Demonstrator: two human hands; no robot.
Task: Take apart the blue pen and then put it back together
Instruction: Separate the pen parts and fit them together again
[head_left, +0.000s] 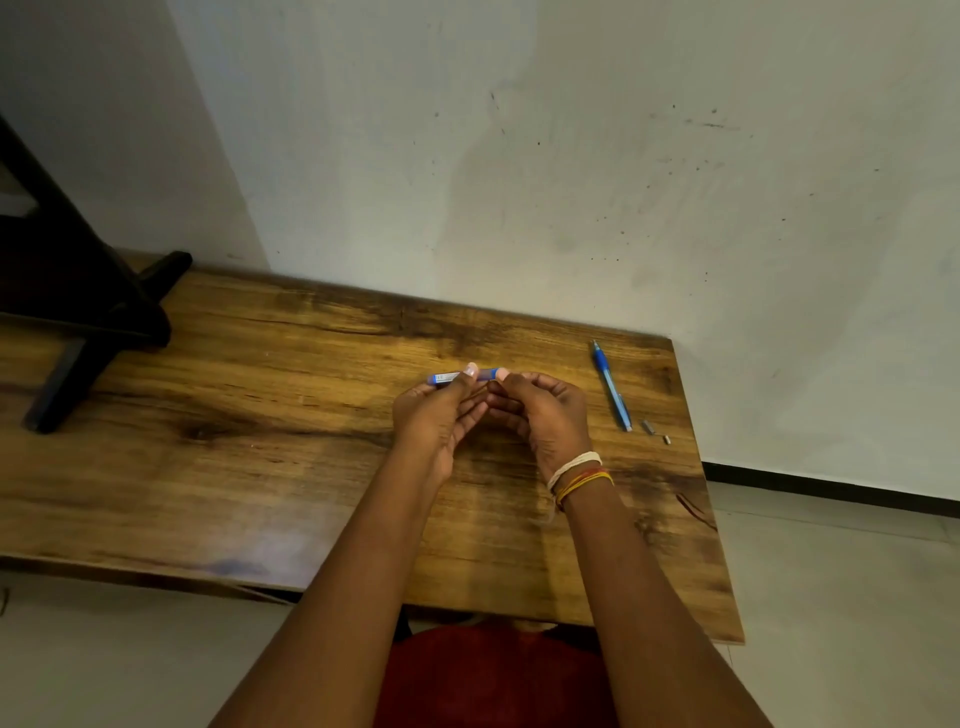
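I hold a blue pen barrel (445, 377) level above the wooden table (260, 415), near its middle. My left hand (436, 415) pinches it from below, thumb tip on top. My right hand (540, 415) grips its right end, which is hidden by the fingers. Whether the barrel is one piece or two at the fingers I cannot tell. A second blue pen (612, 385) lies on the table to the right, pointing away from me. Two small metal parts (647, 427) (667, 440) lie beside its near end.
The table stands against a white wall (571, 156). A dark stand with a foot (83, 322) rests on the table's left end. The table's right edge (706, 493) drops to a tiled floor. My red clothing (493, 675) shows below the near edge.
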